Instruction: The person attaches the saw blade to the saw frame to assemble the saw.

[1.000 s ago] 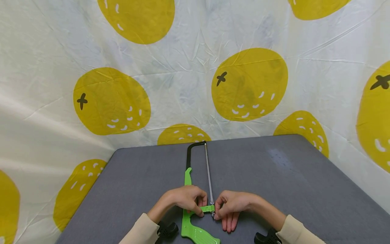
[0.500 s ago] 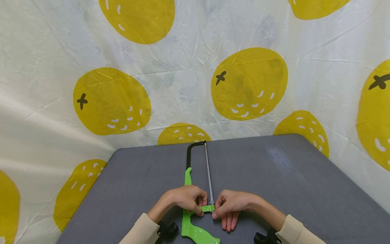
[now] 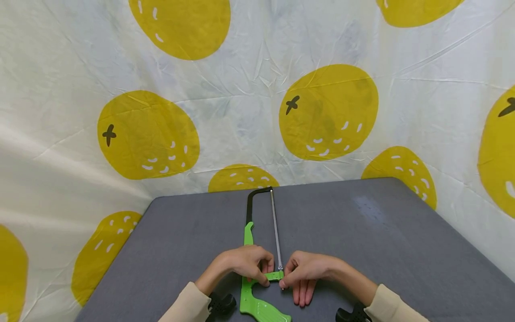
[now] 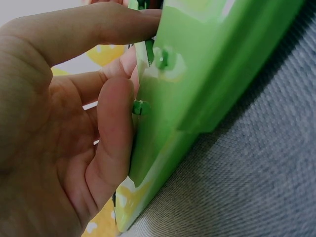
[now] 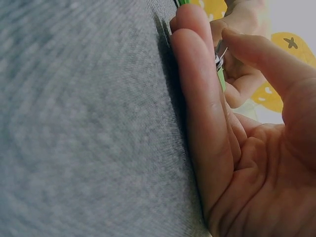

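A hacksaw with a green handle and black front frame lies on the grey surface, its far end pointing away from me. Its thin blade runs along the right side. My left hand holds the short green crosspiece with thumb and fingers; the left wrist view has its green plastic up close. At the blade's near end, my right hand pinches a small metal fitting between thumb and finger, its other fingers stretched along the surface. The fitting is mostly hidden by the fingertips.
The grey padded surface reaches back to a white curtain printed with yellow fruit. Black wrist straps sit below both hands at the beige sleeves.
My right thumb and fingertip have shifted slightly about the metal fitting, which showed more a second ago. The left hand and the hacksaw stay in place.
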`<state>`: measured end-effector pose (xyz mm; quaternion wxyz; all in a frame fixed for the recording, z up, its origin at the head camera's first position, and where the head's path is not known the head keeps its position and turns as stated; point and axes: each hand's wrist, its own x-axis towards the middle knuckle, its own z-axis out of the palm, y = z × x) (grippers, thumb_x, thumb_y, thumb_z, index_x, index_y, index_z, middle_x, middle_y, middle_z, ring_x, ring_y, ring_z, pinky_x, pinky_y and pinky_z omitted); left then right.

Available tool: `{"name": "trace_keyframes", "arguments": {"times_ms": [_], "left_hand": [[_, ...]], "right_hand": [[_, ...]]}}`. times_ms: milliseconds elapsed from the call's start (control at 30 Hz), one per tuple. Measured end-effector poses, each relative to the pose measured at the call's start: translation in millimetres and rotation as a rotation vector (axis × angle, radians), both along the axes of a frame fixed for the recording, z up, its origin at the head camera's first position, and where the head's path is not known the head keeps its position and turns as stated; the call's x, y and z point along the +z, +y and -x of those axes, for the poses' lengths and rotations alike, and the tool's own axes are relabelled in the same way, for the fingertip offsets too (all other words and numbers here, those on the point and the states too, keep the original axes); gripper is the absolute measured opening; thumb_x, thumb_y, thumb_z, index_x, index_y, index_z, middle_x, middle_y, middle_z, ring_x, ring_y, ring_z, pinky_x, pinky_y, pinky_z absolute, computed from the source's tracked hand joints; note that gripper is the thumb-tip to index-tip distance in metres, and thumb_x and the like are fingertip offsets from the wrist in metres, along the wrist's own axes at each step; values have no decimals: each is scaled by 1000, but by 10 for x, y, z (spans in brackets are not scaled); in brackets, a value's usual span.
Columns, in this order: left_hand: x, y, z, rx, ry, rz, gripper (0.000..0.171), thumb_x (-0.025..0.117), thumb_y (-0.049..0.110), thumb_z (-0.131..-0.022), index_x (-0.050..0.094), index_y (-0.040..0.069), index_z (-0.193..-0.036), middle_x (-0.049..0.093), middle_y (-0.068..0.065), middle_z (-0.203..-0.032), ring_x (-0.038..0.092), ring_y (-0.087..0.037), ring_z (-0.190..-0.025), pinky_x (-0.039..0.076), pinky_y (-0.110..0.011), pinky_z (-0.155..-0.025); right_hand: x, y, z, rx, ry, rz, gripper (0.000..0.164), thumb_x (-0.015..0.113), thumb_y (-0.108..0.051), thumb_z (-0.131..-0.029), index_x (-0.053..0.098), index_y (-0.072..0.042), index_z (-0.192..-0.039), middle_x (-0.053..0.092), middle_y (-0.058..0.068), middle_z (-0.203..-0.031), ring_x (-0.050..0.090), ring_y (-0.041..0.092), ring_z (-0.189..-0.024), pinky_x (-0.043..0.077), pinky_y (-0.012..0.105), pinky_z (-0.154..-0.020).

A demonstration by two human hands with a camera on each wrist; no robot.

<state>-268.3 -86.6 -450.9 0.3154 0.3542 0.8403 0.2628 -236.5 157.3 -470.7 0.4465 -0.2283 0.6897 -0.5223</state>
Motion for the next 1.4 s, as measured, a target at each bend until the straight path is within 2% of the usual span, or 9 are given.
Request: {"name": "trace_keyframes", "arguments": {"times_ms": [567, 1033, 1400], "left_hand": [[11, -4, -15, 3, 11, 9, 16, 82, 14, -86, 67, 20, -88, 61, 9, -73, 55, -6, -49, 53, -26, -49], [9, -3, -17, -6, 26, 11, 16, 81, 14, -85, 67, 20, -88, 60, 10, -73, 54, -5, -48, 53, -25, -49], [4, -10, 0, 0, 7, 5, 16, 82, 14, -86, 67, 19, -89, 61, 9, -74, 56, -6, -50, 55, -27, -49]], "right_hand": [[-12, -2, 10, 13, -18, 11, 20, 69, -22, -97, 75, -3, -90, 74, 1, -66, 72, 8, -56, 59, 24, -51], [-10, 12, 2, 25, -13, 28, 19, 67, -19, -97, 75, -2, -95, 75, 1, -67, 72, 8, -57, 60, 24, -52], [-6, 14, 9, 24, -13, 34, 19, 67, -18, -97, 74, 0, -97, 75, 2, -68, 73, 9, -57, 60, 24, -52]]}}
